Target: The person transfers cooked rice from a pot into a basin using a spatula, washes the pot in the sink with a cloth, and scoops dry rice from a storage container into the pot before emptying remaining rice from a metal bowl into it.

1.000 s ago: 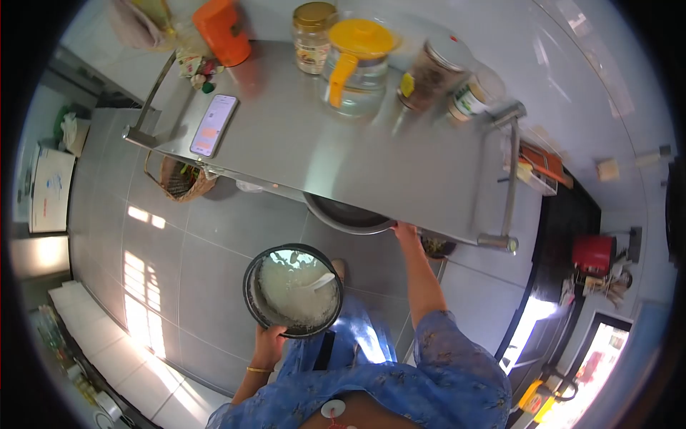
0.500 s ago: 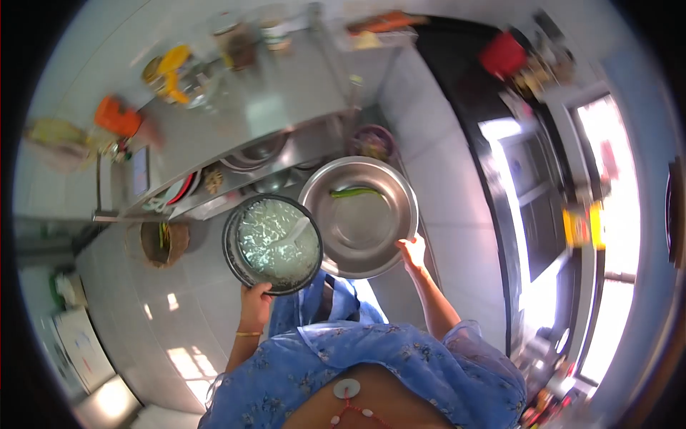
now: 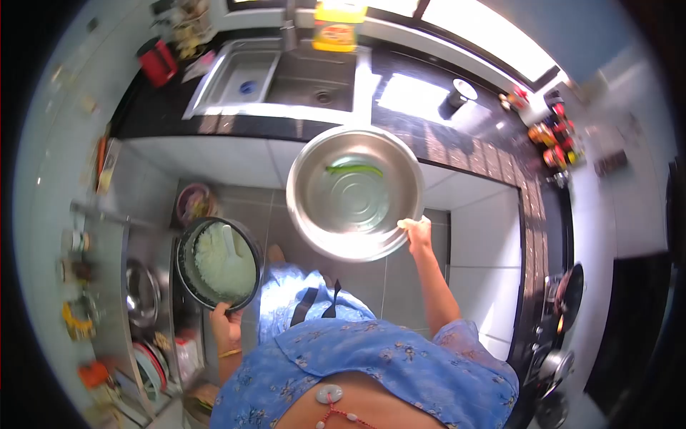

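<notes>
My left hand [image 3: 226, 325] grips the rim of a dark round pot [image 3: 185, 268] at the lower left. White rice [image 3: 214, 264] fills much of the pot, and a pale spoon [image 3: 230, 243] rests in it. In my right hand [image 3: 418, 232] is the right rim of a wide steel basin [image 3: 304, 207], held out in front of my body. A long green chilli or bean [image 3: 355, 170] lies inside the basin. The basin and the pot are apart.
A dark counter [image 3: 400, 129] with a sink [image 3: 314, 79] and a yellow bottle [image 3: 334, 27] runs ahead. The steel shelf unit [image 3: 151, 354] stands at left, near a purple basket [image 3: 195, 204] on the floor. Pans and a stove are at right.
The view has turned right from the shelf to the sink counter. My right hand has pulled the basin out from the shelf and carried it in front of me; the pot is still in my left hand.
</notes>
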### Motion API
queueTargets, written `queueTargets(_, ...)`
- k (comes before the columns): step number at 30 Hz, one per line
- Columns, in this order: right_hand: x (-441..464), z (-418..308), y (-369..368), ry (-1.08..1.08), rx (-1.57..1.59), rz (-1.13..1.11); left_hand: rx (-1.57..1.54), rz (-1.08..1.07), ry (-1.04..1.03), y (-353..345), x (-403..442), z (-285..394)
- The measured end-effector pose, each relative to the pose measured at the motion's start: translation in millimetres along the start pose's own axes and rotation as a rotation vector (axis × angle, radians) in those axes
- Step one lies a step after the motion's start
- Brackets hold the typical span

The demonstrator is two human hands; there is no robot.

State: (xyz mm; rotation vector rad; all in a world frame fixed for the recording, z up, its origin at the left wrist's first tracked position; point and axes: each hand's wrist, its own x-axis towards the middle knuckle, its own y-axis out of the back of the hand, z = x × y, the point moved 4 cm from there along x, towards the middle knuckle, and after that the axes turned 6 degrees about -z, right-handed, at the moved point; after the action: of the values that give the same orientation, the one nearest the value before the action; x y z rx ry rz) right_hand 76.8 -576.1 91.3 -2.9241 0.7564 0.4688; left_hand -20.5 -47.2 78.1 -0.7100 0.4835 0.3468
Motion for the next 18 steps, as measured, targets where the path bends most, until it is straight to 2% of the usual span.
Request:
queueTargets(1, -4.1, -7.4, 19.6, -0.032, 0.018, 0.022, 0.017, -0.035, 0.013, -14.1, -5.8, 2.7)
queueTargets(3, -1.6, -15.7, 49.2, 0.056, 0.116, 0.089, 0.017, -0.006, 0.004, -44.6, -29.5, 15.9)
queueTargets(5, 21.4, 0.3, 79.0, 0.141, 0.189, 0.12, 0.023, -0.074, 0.044, -33.4, -29.1, 15.3)
queueTargets(7, 56.5, 3.3, 86.0, 0.117, 0.328, 0.124, 0.157, -0.051, 0.057, -81.5, -42.8, 26.7)
queueTargets(10, 77.4, -43.9, 54.2, -0.059, 0.402, 0.359, 0.176, -0.067, 0.094, -108.7, -2.4, 20.4)
queueTargets(12, 99.7, -50.2, 44.5, -0.088, 0.451, 0.364, 0.185, -0.107, 0.121, -113.1, 34.3, 19.1)
queueTargets(13, 105.0, -67.0, 49.2, -0.115, 0.467, 0.339, 0.196, -0.098, 0.154, -136.0, 20.1, 22.8)
queueTargets(18, 127.3, -61.0, 41.2, -0.233, 0.608, 0.216, 0.186, -0.109, 0.151, -167.1, 69.6, 27.9)
